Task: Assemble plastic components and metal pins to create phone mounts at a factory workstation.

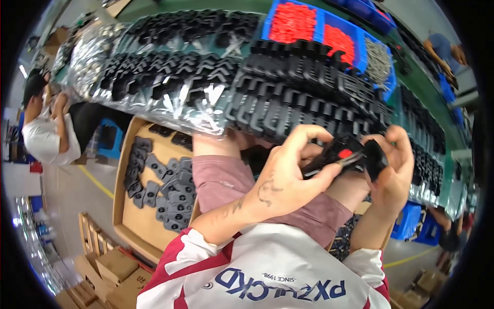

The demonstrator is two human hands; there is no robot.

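Black plastic part [355, 153] with a small red insert is sitting right of centre in the frame, angular and clip-like, red piece showing on its upper face. Both hands are gripping it together. Left hand [288, 180] is curling over it from the left, thumb arching above and fingers pressing on the part's left end; hand is mostly closed around it. Right hand [393, 172] is wrapping the right end, fingers bent over the top, thumb side hidden behind the part; closed on it too. Part is lying between the two hands, touching both, held above the person's lap.

Just above the hands, a long table [411, 67] is carrying rows of similar black plastic parts [303, 87], some lying on clear plastic bags [170, 108]. Blue bins [319, 20] holding red pieces are sitting at the upper middle of the frame. A cardboard box [139, 216] with grey-black flat parts is lying at lower left, beside the person's pink-trousered knee [226, 177]. Another person in a white shirt [43, 129] is sitting at the far left. Stacked cartons [113, 273] are showing at the bottom left.
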